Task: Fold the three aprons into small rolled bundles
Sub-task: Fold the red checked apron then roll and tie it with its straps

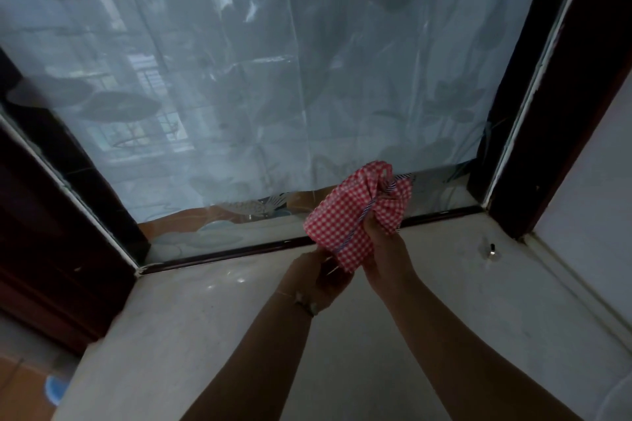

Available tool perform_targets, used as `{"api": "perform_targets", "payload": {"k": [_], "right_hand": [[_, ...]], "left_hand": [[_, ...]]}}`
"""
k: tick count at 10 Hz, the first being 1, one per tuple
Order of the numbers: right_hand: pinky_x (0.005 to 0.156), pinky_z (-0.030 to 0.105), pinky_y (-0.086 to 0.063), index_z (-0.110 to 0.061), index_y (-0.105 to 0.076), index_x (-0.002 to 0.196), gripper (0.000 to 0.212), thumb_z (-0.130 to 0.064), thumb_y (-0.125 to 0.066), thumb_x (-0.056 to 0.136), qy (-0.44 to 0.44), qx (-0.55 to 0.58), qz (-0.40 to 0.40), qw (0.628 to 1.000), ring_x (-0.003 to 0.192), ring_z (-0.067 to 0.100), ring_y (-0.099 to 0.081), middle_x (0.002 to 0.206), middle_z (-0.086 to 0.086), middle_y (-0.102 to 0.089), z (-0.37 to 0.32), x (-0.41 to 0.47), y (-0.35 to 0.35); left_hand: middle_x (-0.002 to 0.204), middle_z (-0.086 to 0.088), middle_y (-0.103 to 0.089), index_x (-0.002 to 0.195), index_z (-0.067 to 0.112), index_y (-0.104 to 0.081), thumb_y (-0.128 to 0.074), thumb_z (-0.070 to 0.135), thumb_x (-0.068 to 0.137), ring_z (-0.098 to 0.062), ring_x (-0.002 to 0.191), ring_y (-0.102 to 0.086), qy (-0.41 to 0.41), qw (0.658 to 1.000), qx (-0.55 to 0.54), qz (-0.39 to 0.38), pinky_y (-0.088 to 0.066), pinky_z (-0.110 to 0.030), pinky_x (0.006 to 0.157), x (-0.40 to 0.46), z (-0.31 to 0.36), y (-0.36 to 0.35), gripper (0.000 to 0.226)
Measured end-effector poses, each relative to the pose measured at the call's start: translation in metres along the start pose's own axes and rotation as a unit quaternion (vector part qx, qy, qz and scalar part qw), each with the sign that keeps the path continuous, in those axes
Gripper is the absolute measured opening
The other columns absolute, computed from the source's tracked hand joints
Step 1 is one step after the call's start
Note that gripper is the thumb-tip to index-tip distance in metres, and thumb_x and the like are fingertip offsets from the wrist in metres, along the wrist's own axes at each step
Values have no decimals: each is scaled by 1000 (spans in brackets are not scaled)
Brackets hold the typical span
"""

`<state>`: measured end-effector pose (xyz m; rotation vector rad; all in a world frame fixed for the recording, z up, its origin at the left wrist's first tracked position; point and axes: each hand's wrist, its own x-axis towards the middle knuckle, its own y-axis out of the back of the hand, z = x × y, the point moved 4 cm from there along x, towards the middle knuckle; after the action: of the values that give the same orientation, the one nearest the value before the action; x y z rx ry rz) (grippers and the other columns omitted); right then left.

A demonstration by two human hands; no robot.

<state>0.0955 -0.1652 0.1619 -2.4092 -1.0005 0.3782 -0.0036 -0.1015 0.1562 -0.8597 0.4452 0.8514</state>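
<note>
Right hand [383,239] grips the red-and-white gingham apron bundle [355,215] from below at its right side, fingers curled into the cloth beside the red-white-blue striped tie cord [367,212]. Left hand [328,272] pinches the low end of the same cord under the bundle's near corner.

Head view, the only one: bundle is held in the air above the pale stone windowsill [212,325], over its far edge near the frosted patterned window pane [273,79], right of centre. Not resting on the sill.

Long axis runs from near-left up to far-right; far end flares open, loose and crumpled. The cord crosses the roll. Bundle sits just above and beyond both hands; right hand is nearer its middle.

Judgement: tying off one roll; the other two aprons are not in view.
</note>
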Motion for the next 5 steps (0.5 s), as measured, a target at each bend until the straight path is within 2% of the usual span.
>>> {"api": "perform_targets", "payload": {"k": [1, 2, 3, 4, 5], "right_hand": [[92, 39, -51, -14, -51, 131, 66, -50, -67, 77, 28, -71, -7, 997, 111, 21, -62, 125, 5, -63, 10, -3, -7], [96, 39, -49, -12, -50, 133, 58, -33, -63, 81, 33, -31, -39, 998, 114, 24, -59, 127, 6, -62, 16, -8, -16], [97, 40, -48, -12, -52, 130, 74, -44, -76, 69, 21, -24, -54, 998, 114, 24, -60, 126, 5, -62, 18, -10, -21], [92, 35, -51, -12, -53, 131, 88, -51, -80, 57, -4, -85, -47, 995, 115, 22, -58, 127, 2, -61, 23, -11, -27], [88, 28, -52, -22, -41, 140, 89, -46, -79, 63, -11, -166, -28, 986, 121, 18, -52, 134, -3, -51, 24, -15, -29]], "left_hand": [[138, -10, -49, 138, 10, -45, -32, 19, 103, -26, 124, -49, -23, 996, -61, 60, -40, -33, 93, 9, 6, 2, 38], [147, -13, -40, 142, 8, -39, -28, 19, 101, -26, 129, -46, -58, 992, -87, 72, -42, -36, 96, 7, 8, -1, 44], [142, -13, -46, 136, 14, -45, -28, 20, 99, -21, 92, -59, -74, 984, -151, 59, -48, -35, 75, 6, 9, -2, 41], [149, -7, -34, 147, 11, -26, -30, 26, 104, -22, 123, -47, 8, 979, 128, 158, -41, -28, 97, 14, 17, 8, 46], [149, -11, -34, 148, 10, -17, -38, 23, 103, -23, 136, -37, -103, 939, 224, 241, -28, -25, 108, 18, 37, 25, 51]]}}
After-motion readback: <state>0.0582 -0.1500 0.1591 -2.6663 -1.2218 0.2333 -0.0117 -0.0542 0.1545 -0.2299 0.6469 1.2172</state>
